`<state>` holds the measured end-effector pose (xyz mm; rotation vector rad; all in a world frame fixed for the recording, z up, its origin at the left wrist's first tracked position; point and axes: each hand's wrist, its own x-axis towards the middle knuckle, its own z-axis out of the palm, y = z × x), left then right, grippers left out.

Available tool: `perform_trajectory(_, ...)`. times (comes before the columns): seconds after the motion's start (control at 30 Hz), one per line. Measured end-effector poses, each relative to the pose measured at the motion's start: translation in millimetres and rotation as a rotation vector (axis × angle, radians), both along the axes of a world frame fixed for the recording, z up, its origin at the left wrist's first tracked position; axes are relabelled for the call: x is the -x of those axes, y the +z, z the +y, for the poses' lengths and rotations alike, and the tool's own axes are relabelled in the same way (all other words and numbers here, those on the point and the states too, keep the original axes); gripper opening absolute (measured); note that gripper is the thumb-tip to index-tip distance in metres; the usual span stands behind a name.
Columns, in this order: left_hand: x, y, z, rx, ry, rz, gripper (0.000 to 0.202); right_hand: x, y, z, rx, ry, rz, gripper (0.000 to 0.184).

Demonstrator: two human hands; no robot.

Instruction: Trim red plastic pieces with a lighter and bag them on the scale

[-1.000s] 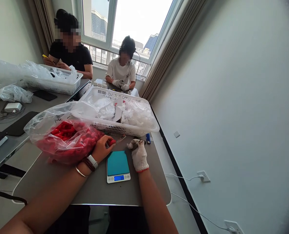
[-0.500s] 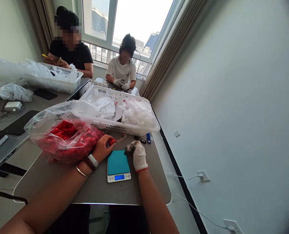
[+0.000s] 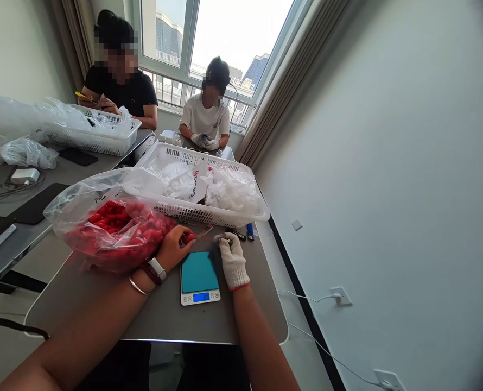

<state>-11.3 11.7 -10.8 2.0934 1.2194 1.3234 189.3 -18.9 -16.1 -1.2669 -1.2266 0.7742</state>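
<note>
My bare left hand (image 3: 173,247) pinches a small, smooth red piece (image 3: 190,238) between thumb and fingers. Beside that wrist lies a clear plastic bag (image 3: 72,217), open at the top and filled with many similar red pieces (image 3: 115,214). My right hand (image 3: 234,267), in a white knit glove with a red cuff, is closed with its fingers curled in. A dark greenish bit shows between those fingertips, too small to name. A digital scale (image 3: 199,274) with a teal platform and lit blue display sits between my hands, with nothing on it.
Behind my hands stands a white plastic basket (image 3: 233,218) with crumpled clear bags. A blue lighter-like object (image 3: 250,232) and a black one (image 3: 236,234) lie near its front edge. Two people (image 3: 121,81) work beyond. A wall (image 3: 367,163) rises at the right.
My right glove has turned slightly, and its fingers have shifted around the small bit. My left hand still holds the red piece in nearly the same place.
</note>
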Motion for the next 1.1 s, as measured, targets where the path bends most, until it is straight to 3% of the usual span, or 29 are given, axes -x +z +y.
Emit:
perform_trajectory(0.13, -0.4, -0.5, -0.1, 0.000, 0.004, -0.003, 0.010, 3.4, -2.2, 2.8, -0.036, 0.070, 0.217, 0.025)
perform_trajectory(0.23, -0.8, 0.2, -0.5, -0.012, 0.004, -0.008, 0.010, 6.7, -4.4, 6.2, 0.019, 0.098, 0.353, 0.039)
perform_trajectory(0.33, -1.2, 1.7, -1.2, -0.010, 0.007, -0.001, 0.010, 10.2, -4.7, 8.8, 0.093, 0.065, 0.471, 0.053)
perform_trajectory(0.5, -1.7, 2.6, -1.4, -0.019, 0.009, -0.007, 0.011, 13.2, -3.3, 9.0, 0.121, 0.007, 0.504, 0.052)
perform_trajectory(0.7, -1.5, 1.4, -0.5, -0.009, 0.009, -0.010, 0.012, 13.9, -0.8, 4.4, 0.025, 0.089, 0.329, 0.056)
perform_trajectory(0.97, -1.8, -0.7, 0.2, -0.024, 0.008, -0.004, 0.013, 13.4, -5.4, 0.5, -0.051, 0.008, -0.344, 0.036)
perform_trajectory(1.1, -1.5, -2.0, 0.9, -0.041, 0.005, 0.006, 0.013, 8.3, -7.7, 1.2, -0.052, -0.044, -0.294, 0.037)
